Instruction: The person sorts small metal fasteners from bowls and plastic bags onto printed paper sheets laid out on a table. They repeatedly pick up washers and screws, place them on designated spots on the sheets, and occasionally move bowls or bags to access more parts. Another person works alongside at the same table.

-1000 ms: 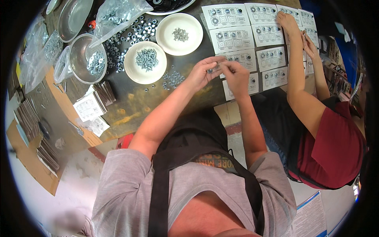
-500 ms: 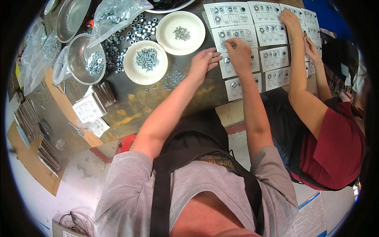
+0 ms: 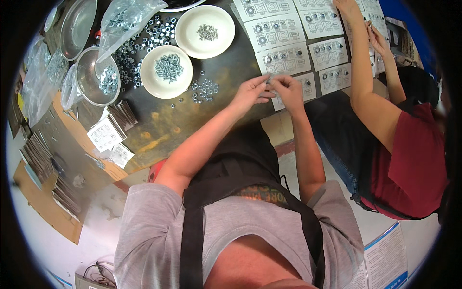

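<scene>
My left hand (image 3: 252, 93) and my right hand (image 3: 288, 91) meet over the near edge of the printed white cards (image 3: 281, 61). The right thumb and forefinger are pinched together, touching the left fingertips. A small grey metal piece (image 3: 269, 82) shows between them, too small to name. The left fingers are partly curled, palm up; what else lies in them is hidden. Several cards carry small dark rings or nuts on printed outlines. Left of my hands, small loose nuts (image 3: 206, 91) lie scattered on the dark table.
Two cream bowls (image 3: 166, 94) hold small screws. Further left are a metal bowl (image 3: 83, 91), a heap of larger nuts (image 3: 161, 32), a plastic bag (image 3: 126, 24) and stacked cards (image 3: 105, 135). On the right, a co-worker's hands (image 3: 353, 12) reach over the cards.
My right hand has come back from a card toward me and now meets my left hand, fingertips together. The whole view has shifted slightly. The co-worker's hands stay over the cards.
</scene>
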